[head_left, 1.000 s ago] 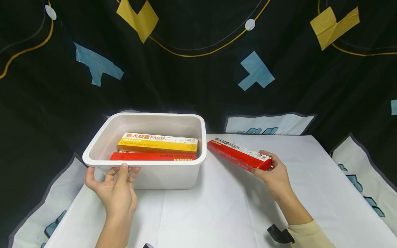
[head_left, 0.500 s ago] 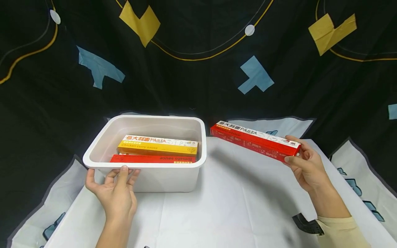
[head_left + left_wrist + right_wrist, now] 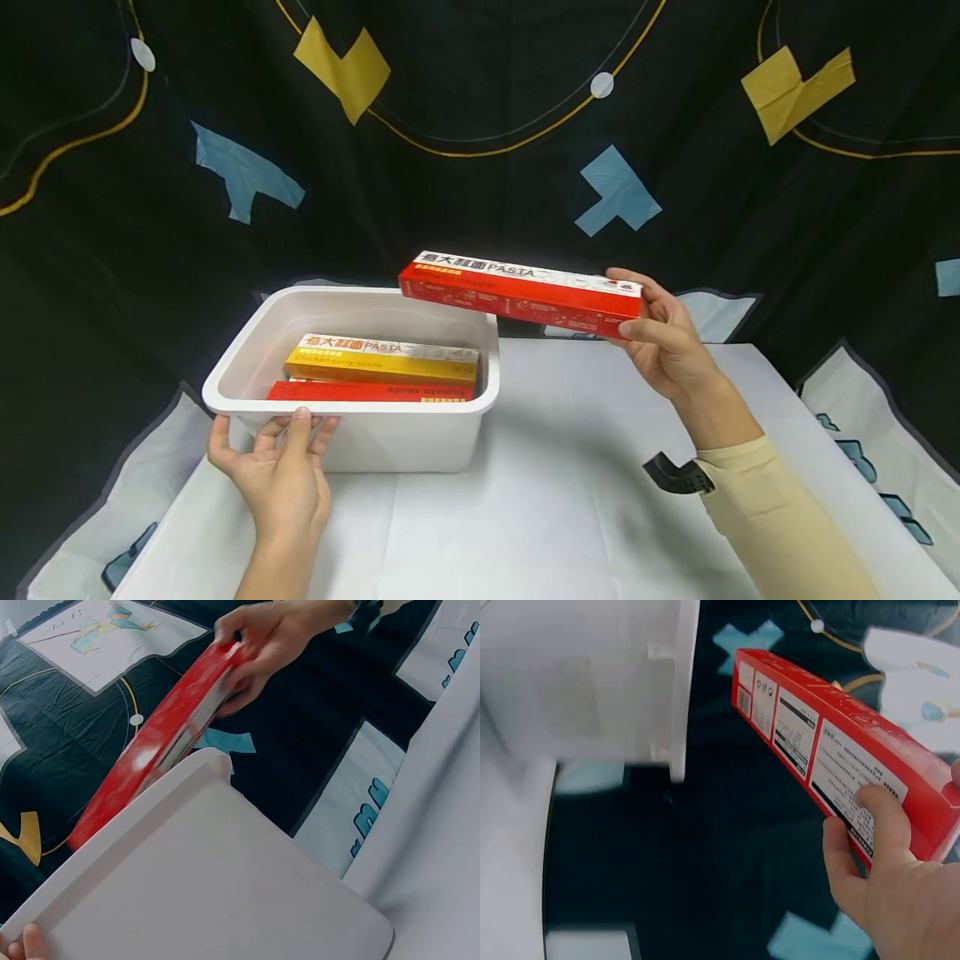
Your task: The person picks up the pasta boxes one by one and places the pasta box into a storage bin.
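Note:
My right hand [image 3: 663, 333] pinches one end of a red pasta box [image 3: 517, 292]. The box is held level with its printed white side up, its far end above the back right of a white plastic bin [image 3: 405, 433]. Beneath the bin's front rim my left hand [image 3: 281, 467] holds on with curled fingers. Inside lie a yellow chicken curry sauce pasta box [image 3: 382, 362] and a red tomato sauce box [image 3: 371, 392], side by side. In the right wrist view, my fingers lie against the lettered side of the held pasta box [image 3: 840, 742].
The bin stands at the left of a white-covered table [image 3: 555, 500]. Behind it hangs a dark cloth [image 3: 480, 208] with blue and yellow tape pieces. A black strap [image 3: 678, 475] sits at the right sleeve.
My right hand has lifted the red pasta box off the table area, swung right, then come back left and higher, over the bin's edge. The left hand stays at the rim.

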